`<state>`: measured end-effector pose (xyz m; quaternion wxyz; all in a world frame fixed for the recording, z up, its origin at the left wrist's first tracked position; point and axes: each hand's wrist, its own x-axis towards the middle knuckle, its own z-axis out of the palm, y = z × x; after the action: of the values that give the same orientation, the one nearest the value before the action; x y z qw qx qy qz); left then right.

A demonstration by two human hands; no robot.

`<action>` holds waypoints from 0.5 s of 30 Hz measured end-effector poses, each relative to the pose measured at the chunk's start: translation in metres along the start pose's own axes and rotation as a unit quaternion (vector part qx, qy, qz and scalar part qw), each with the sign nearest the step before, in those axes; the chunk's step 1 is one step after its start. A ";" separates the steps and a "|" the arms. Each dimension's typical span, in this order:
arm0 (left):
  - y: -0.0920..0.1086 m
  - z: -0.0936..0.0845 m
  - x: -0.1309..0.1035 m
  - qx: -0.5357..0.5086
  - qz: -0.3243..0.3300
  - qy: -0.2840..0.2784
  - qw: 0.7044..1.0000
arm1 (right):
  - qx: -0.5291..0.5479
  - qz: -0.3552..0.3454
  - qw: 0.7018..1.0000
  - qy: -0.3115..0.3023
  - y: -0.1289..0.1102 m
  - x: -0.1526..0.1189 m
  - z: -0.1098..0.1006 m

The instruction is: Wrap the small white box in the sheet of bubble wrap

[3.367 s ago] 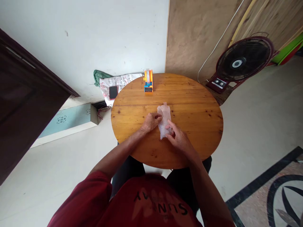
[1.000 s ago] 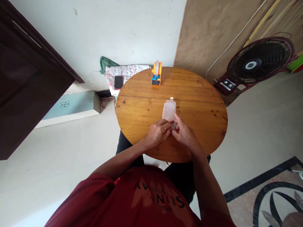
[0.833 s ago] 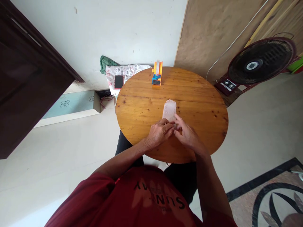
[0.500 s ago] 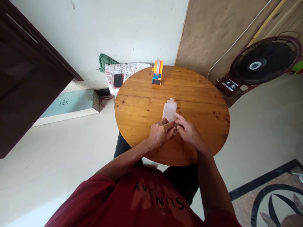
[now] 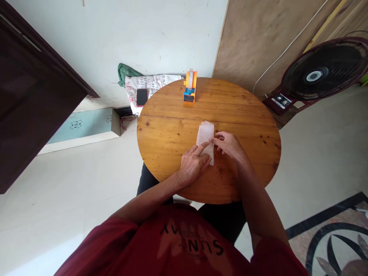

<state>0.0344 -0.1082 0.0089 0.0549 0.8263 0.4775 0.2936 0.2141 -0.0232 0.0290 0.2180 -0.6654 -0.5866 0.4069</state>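
A flat, whitish, elongated packet (image 5: 205, 133) lies on the round wooden table (image 5: 169, 134), its long side running away from me. My left hand (image 5: 194, 163) rests on the packet's near left part with its fingers spread and the index finger stretched across it. At the packet's right edge, my right hand (image 5: 228, 145) has its thumb and index finger pressed together; whether they pinch the edge or a small piece there is too small to tell.
An orange and blue tape dispenser (image 5: 190, 86) stands at the table's far edge. Behind the table on the left are a printed white sack (image 5: 130, 86), a dark phone (image 5: 142, 97) and a green bag (image 5: 126, 73). A fan (image 5: 322, 73) stands at the right.
My right hand has moved up along the packet's right edge. My left hand has spread its fingers over the packet, and more of its near end shows. The small flap at the far end no longer stands out.
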 end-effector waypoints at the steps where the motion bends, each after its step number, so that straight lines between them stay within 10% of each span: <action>1: 0.000 -0.001 0.001 0.003 0.009 -0.004 1.000 | 0.007 0.000 1.000 -0.001 0.001 0.001 0.002; 15: 0.002 -0.003 0.004 -0.038 -0.017 -0.018 0.999 | 0.087 -0.044 0.995 0.005 0.010 0.020 0.017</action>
<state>0.0358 -0.1062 0.0141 0.1002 0.8205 0.4791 0.2953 0.2061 -0.0091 0.0056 0.2958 -0.6194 -0.5768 0.4429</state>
